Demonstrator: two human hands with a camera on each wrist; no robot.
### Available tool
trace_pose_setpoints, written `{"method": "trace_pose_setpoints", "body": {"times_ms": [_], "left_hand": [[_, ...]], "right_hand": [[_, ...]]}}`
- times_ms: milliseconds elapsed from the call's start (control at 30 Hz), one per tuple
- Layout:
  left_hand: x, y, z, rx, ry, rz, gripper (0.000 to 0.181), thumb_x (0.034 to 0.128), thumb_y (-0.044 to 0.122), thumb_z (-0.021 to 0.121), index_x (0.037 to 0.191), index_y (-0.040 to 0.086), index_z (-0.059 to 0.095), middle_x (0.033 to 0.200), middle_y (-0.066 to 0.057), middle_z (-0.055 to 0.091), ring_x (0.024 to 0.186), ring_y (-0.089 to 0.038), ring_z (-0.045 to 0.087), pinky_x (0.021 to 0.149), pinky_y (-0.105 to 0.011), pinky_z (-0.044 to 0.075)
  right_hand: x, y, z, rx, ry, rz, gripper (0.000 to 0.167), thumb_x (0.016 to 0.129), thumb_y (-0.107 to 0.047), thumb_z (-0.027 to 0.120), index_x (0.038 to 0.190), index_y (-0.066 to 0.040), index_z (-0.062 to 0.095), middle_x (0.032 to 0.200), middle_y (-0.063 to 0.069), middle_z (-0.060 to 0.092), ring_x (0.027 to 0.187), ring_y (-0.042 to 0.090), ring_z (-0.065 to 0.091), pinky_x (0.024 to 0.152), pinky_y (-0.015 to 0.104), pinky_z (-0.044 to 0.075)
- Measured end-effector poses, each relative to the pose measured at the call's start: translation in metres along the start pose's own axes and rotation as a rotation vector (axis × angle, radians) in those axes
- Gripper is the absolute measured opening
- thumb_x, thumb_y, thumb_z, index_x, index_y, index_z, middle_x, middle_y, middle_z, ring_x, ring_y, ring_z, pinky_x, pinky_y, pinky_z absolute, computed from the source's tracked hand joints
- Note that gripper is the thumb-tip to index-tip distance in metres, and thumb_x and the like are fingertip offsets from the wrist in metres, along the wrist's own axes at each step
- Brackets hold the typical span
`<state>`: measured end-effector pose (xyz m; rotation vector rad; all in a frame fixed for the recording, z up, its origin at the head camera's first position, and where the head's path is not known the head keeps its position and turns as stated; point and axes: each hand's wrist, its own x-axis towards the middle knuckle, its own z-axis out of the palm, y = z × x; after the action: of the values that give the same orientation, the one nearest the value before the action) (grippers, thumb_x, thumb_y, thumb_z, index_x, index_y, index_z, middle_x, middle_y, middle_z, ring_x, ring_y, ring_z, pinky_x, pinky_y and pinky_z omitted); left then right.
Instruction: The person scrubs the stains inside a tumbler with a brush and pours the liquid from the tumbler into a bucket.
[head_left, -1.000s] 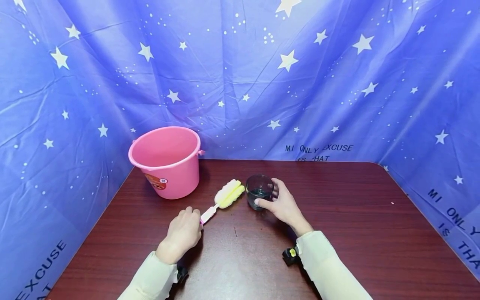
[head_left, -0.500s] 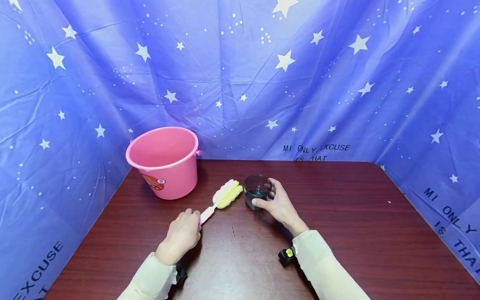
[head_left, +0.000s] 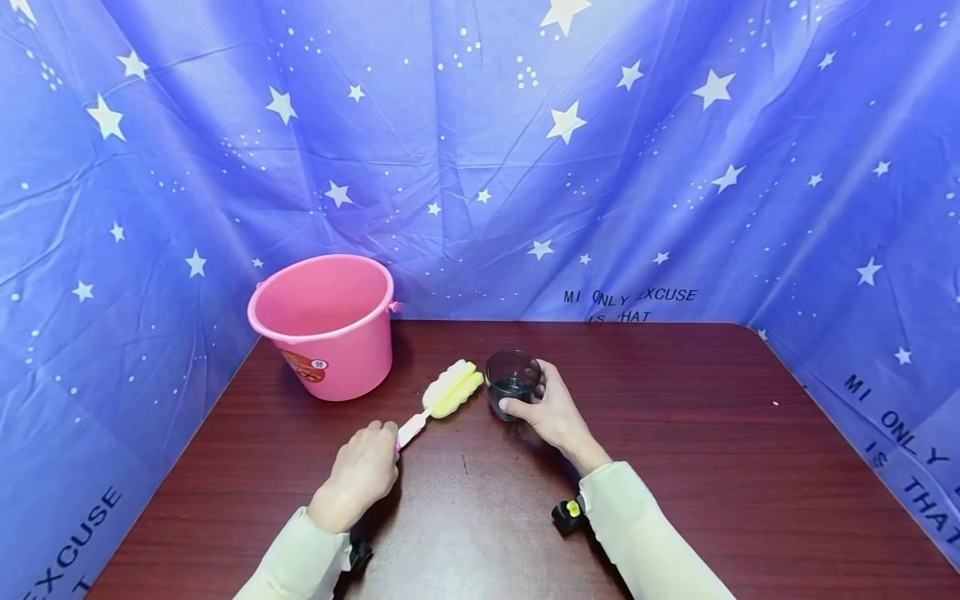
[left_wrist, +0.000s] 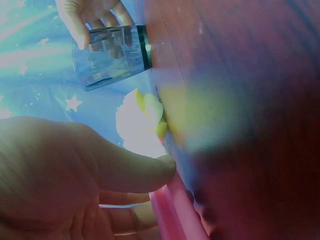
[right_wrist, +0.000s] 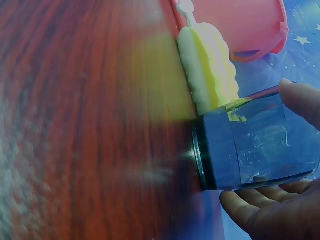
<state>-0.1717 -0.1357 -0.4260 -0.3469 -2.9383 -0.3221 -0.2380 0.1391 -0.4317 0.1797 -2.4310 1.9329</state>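
Note:
The left hand (head_left: 358, 475) grips the pink handle of a sponge brush (head_left: 452, 388), whose white and yellow head lies at or just above the table beside the glass. In the left wrist view the thumb presses along the pink handle (left_wrist: 172, 210). A dark clear glass (head_left: 512, 385) stands upright on the table, and the right hand (head_left: 557, 417) holds it from the right, thumb in front and fingers behind. The right wrist view shows the glass (right_wrist: 260, 145) between thumb and fingers, with the sponge head (right_wrist: 210, 67) close to its wall.
A pink bucket (head_left: 330, 354) stands at the back left of the dark red wooden table (head_left: 675, 433). Behind and at both sides hangs a blue curtain (head_left: 450, 125) with white stars. Each wrist wears a small black device.
The whole head view has shifted slightly, so everything appears a little further left. Both hands keep their holds on the brush and the glass.

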Motion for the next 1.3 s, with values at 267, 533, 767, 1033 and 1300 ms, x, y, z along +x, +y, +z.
{"method": "trace_pose_setpoints", "body": {"times_ms": [267,533,767,1033,1300], "left_hand": [[-0.0005,-0.0005,-0.0014,-0.013,0.003,-0.005,0.017,0.071,-0.002,0.068,0.077,0.003,0.053,0.075,-0.011,0.052,0.067,-0.035,0.057,0.056,-0.049,0.047],[0.0007,-0.0015,-0.0021,-0.011,0.015,-0.03,0.015,0.0723,0.0,0.067,0.08,0.002,0.054,0.075,-0.013,0.051,0.066,-0.037,0.058,0.054,-0.049,0.047],[0.0013,-0.0021,-0.0042,-0.033,0.005,-0.056,0.017,0.0735,-0.001,0.065,0.081,0.003,0.05,0.073,-0.013,0.051,0.066,-0.039,0.059,0.053,-0.05,0.046],[0.0019,-0.004,-0.0052,-0.036,0.021,-0.056,0.019,0.0748,-0.001,0.064,0.081,0.005,0.047,0.07,-0.013,0.057,0.065,-0.038,0.061,0.051,-0.05,0.045],[0.0029,-0.0037,-0.0045,-0.031,0.111,-0.03,0.014,0.0775,-0.001,0.06,0.076,0.005,0.047,0.066,-0.01,0.05,0.064,-0.038,0.058,0.052,-0.049,0.044]], "right_hand": [[0.0001,-0.0003,0.0001,-0.006,0.002,0.006,0.082,0.075,-0.007,0.078,0.14,-0.002,0.029,0.134,0.019,0.047,0.123,0.031,0.049,0.101,0.043,0.039],[0.0002,0.0005,-0.0001,-0.012,0.0,0.002,0.082,0.075,-0.007,0.078,0.14,0.0,0.029,0.134,0.021,0.047,0.123,0.033,0.049,0.101,0.045,0.04],[0.0011,0.0019,0.0001,-0.033,0.0,0.02,0.082,0.076,-0.008,0.078,0.141,-0.002,0.028,0.135,0.019,0.047,0.122,0.032,0.05,0.099,0.043,0.042],[-0.0003,-0.0004,0.001,-0.021,-0.003,0.015,0.084,0.078,-0.008,0.077,0.143,0.001,0.026,0.137,0.023,0.044,0.125,0.035,0.048,0.101,0.045,0.039],[-0.0002,-0.0005,0.0006,-0.04,0.0,0.022,0.082,0.077,-0.009,0.078,0.142,-0.001,0.028,0.136,0.021,0.046,0.124,0.033,0.048,0.1,0.044,0.04]]}}
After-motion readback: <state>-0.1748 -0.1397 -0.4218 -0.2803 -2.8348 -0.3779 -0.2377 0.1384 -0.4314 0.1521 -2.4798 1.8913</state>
